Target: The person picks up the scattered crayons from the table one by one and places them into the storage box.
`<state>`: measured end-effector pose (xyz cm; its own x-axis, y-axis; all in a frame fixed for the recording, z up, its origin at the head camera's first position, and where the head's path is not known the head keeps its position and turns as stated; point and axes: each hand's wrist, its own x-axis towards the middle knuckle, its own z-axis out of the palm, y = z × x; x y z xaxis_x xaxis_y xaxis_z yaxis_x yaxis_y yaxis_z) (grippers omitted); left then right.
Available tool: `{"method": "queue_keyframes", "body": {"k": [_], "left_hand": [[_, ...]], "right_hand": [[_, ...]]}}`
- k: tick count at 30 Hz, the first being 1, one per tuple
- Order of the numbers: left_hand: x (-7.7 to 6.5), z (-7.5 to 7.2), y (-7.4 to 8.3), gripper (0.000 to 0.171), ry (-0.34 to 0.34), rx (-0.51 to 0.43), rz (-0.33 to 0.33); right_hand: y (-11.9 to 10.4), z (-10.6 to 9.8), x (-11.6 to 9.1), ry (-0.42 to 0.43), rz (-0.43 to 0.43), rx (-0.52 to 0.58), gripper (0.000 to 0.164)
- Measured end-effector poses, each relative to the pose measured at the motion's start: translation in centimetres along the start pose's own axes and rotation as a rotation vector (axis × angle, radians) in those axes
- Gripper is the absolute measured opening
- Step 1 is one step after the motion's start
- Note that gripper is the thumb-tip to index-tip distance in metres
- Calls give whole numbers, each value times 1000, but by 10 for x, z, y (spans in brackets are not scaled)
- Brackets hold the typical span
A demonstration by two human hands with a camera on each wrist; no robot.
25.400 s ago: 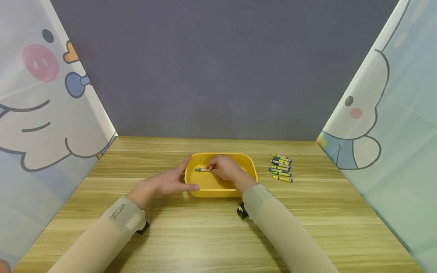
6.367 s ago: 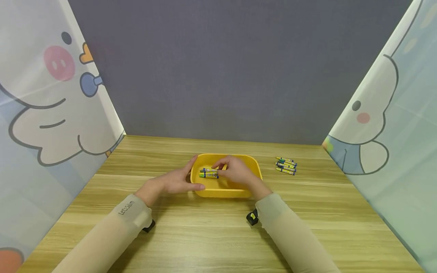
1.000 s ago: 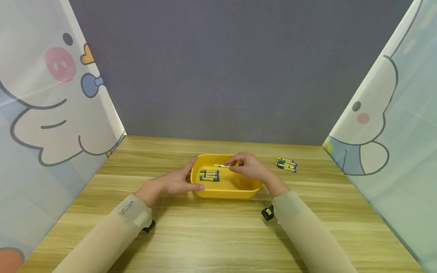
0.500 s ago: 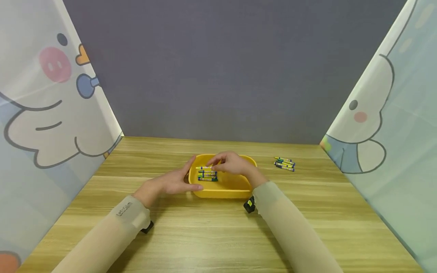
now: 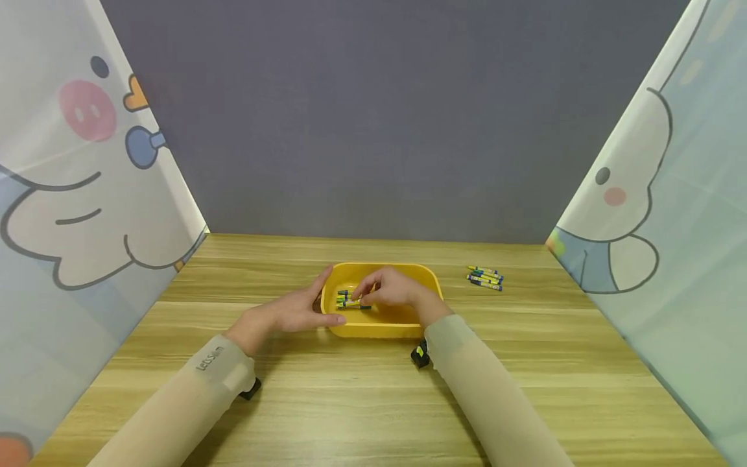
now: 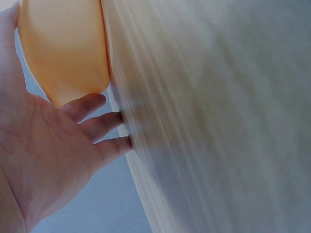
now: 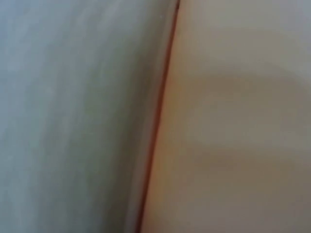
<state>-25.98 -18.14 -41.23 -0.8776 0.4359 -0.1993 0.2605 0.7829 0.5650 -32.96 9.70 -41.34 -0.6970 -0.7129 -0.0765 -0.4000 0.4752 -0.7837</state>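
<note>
In the head view a yellow tray (image 5: 373, 331) sits on the wooden table. My left hand (image 5: 294, 312) rests against its left end, thumb along the near rim and index finger at the far corner. The left wrist view shows the fingers of the left hand (image 6: 48, 150) fairly straight beside the tray's wall (image 6: 68, 48). Inside the tray, my right hand (image 5: 392, 288) pinches a yellow crayon (image 5: 351, 303) over a row of several crayons, among them a dark green-tipped crayon (image 5: 366, 307). The fingers partly cover the row. The right wrist view is blurred, with the tray's wall (image 7: 233, 116) filling its right half.
Several more crayons (image 5: 486, 277) lie in a loose bunch on the table, right of the tray. A dark grey panel (image 5: 373, 123) stands behind the table (image 5: 327, 415). Printed cloths hang on both sides.
Over the last second my right hand has moved left and down with the yellow crayon, bringing it to the row. Since the oldest frame, the bunch on the right has shrunk. The left hand stays.
</note>
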Motion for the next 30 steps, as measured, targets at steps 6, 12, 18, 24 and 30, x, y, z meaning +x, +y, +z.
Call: {"method": "queue_keyframes", "body": {"k": [6,12,18,24,30], "left_hand": [[0,-1,-2,132,9,-15,11],[-1,-1,-1,132,14,-38,23],[1,0,0,132,9,-35,25],[0,0,0,133,7,-34,20],[-2,-1,2,133,9,-38,15]], "right_hand": [[0,3,1,-37,34,-21,16],[-1,3,-1,-53,28,-63,17],[-1,3,-2,-55,37,-60,18],[-1,3,-2,-53,30,-68,19],[0,2,-2,-47,38,-52,19]]}}
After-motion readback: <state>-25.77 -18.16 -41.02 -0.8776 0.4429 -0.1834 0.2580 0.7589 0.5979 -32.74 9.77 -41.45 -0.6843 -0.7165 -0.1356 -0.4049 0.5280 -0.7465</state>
